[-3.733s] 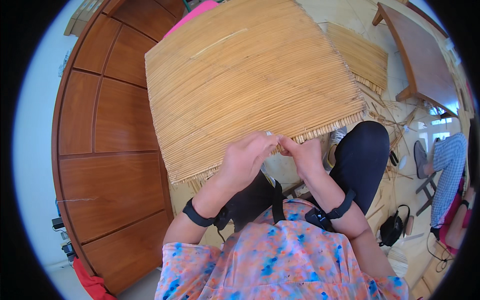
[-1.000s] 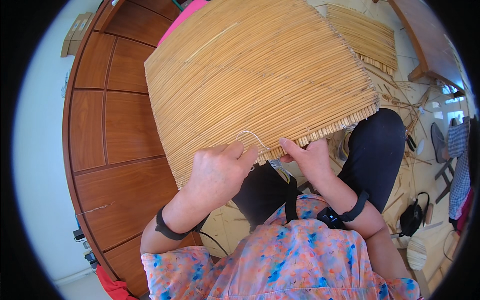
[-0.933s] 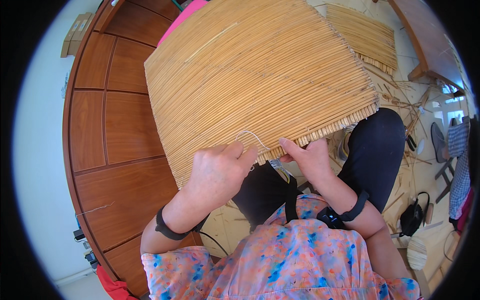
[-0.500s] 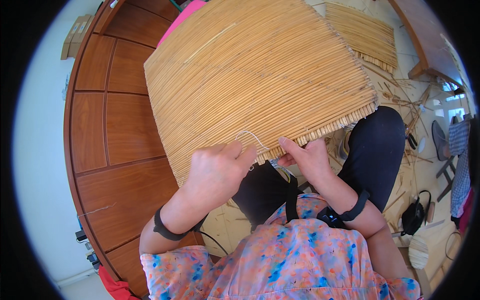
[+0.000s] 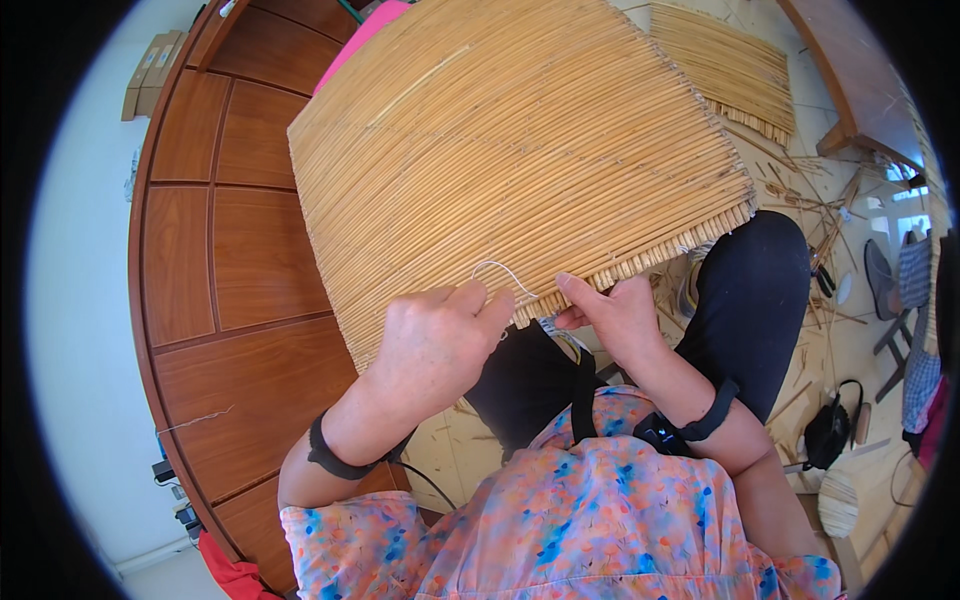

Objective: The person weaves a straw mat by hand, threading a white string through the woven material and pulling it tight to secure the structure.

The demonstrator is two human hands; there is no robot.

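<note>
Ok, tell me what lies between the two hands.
In the head view, part of the mat lies between the left hand and the right hand, with a curved white thread over it.

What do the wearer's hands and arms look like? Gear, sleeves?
Left hand and right hand: ungloved. Black bands on both forearms: left strap, right strap with black box beside it. Short sleeves: pink-orange, blue patches.

head-worn fisheye view, facing down, near above both hands (image 5: 435, 345)
</note>
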